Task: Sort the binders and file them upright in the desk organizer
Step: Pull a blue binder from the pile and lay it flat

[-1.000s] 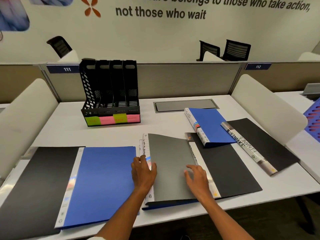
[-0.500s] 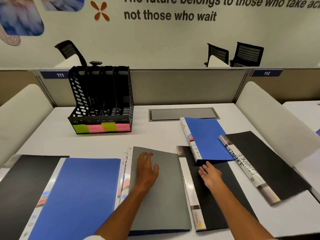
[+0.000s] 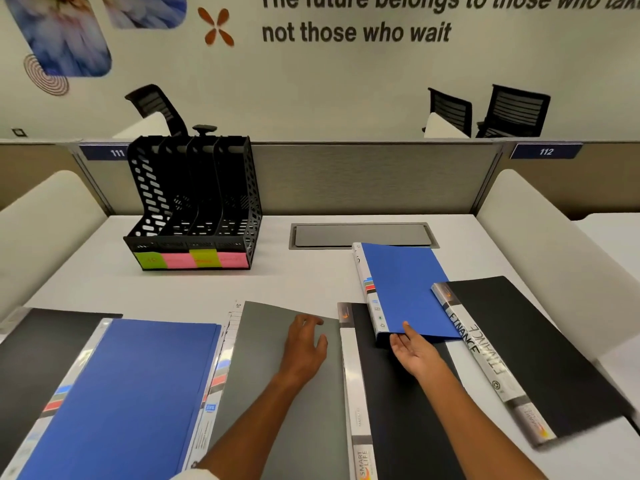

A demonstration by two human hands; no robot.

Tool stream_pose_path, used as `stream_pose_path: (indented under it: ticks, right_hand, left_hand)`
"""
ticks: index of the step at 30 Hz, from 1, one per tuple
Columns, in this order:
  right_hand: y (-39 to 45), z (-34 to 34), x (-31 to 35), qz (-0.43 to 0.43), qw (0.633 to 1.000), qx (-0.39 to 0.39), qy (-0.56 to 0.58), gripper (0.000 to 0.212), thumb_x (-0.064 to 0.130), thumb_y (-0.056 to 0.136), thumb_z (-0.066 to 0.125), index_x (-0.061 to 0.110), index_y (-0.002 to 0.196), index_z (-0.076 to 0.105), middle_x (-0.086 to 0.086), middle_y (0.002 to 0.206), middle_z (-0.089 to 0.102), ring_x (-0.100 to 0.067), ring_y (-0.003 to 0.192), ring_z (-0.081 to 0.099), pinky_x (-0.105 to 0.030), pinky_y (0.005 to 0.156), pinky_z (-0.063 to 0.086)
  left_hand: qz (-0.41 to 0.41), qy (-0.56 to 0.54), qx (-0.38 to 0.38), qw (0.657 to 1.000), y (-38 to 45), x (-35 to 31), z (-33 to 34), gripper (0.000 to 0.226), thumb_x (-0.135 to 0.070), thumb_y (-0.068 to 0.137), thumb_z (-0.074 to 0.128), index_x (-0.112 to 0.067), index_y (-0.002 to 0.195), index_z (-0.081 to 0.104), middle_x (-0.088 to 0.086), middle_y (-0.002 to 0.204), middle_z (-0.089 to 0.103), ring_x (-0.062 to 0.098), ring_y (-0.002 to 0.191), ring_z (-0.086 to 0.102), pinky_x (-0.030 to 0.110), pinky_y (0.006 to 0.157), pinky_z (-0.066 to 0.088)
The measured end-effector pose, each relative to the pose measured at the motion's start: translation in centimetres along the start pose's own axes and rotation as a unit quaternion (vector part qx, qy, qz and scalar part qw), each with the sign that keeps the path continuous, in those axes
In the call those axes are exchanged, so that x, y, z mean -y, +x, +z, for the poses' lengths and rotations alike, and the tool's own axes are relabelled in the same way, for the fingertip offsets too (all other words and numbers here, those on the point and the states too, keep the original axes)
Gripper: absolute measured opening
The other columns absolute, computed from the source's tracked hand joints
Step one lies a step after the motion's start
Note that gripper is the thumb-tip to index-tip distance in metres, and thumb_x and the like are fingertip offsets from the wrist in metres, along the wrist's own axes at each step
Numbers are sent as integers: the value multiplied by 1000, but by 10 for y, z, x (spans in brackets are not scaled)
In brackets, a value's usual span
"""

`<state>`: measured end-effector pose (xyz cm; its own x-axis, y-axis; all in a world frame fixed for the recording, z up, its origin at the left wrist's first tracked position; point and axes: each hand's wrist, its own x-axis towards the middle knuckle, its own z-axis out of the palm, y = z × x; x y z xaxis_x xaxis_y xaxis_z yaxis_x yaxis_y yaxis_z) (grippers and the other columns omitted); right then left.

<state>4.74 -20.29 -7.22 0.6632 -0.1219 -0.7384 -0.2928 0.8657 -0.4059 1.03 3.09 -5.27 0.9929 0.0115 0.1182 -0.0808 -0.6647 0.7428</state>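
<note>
Left hand (image 3: 304, 344) flat, fingers relaxed, on grey plastic binder cover (image 3: 287, 393), right hand (image 3: 414, 351) open, thumb on near edge of small blue binder (image 3: 405, 289), black slotted plastic desk organizer (image 3: 194, 202) far left on white table (image 3: 304, 278)

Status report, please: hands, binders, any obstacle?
Left hand flat on grey binder. Right hand open at small blue binder. Black desk organizer empty.

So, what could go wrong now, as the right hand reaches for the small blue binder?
1. The blue binder lies partly under the FINANCE binder; pulling it with the right hand could drag that one along, perhaps toward the desk edge.
2. It also rests on the black binder, which might shift.
3. The left hand rests flat on the grey binder, so nothing steadies the other binders.
</note>
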Motion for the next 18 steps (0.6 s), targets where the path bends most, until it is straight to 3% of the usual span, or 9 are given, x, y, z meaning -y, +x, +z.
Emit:
stream_pose_path:
  ticks: [4, 10, 14, 16, 18]
  right_hand:
    - [3, 7, 7, 5, 1000, 7, -6, 31, 5, 91, 63, 6, 119, 51, -20, 132, 55, -25, 91, 60, -31, 67, 50]
    - [7, 12, 13, 11, 999, 45, -11, 47, 3, 91, 61, 9, 136, 46, -20, 133, 54, -26, 103, 59, -30, 67, 53]
    - [0, 13, 4, 9, 996, 86, -14, 49, 1, 90, 61, 9, 136, 46, -22, 132, 54, -27, 105, 59, -29, 58, 59]
    - [-7, 14, -4, 17, 993, 115, -14, 48, 1, 87, 63, 8, 133, 48, -23, 131, 55, -28, 103, 60, -29, 59, 59]
    - [-16, 16, -12, 30, 989, 145, -16, 48, 0, 82, 66, 7, 127, 52, -23, 128, 58, -29, 102, 63, -31, 63, 60]
  left_hand:
    - [0, 0, -1, 1000, 5, -3, 4, 24, -12, 91, 61, -7, 115, 60, 8, 119, 57, 19, 111, 54, 21, 96, 42]
    - [-32, -21, -2, 999, 13, -4, 10, 24, -16, 92, 61, -10, 116, 61, 5, 119, 59, 18, 112, 56, 18, 95, 41]
    - [-100, -103, 18, 989, 16, -14, 14, 49, -35, 90, 66, -15, 133, 54, 2, 130, 57, 13, 113, 57, 26, 96, 49]
    - [-156, -168, 15, 973, 20, -24, 15, 61, -44, 87, 67, -16, 139, 50, 3, 132, 57, 11, 109, 56, 25, 91, 49]
    - [-203, -234, 12, 951, 25, -33, 14, 70, -49, 85, 67, -15, 143, 45, 5, 131, 59, 14, 112, 58, 29, 95, 49]
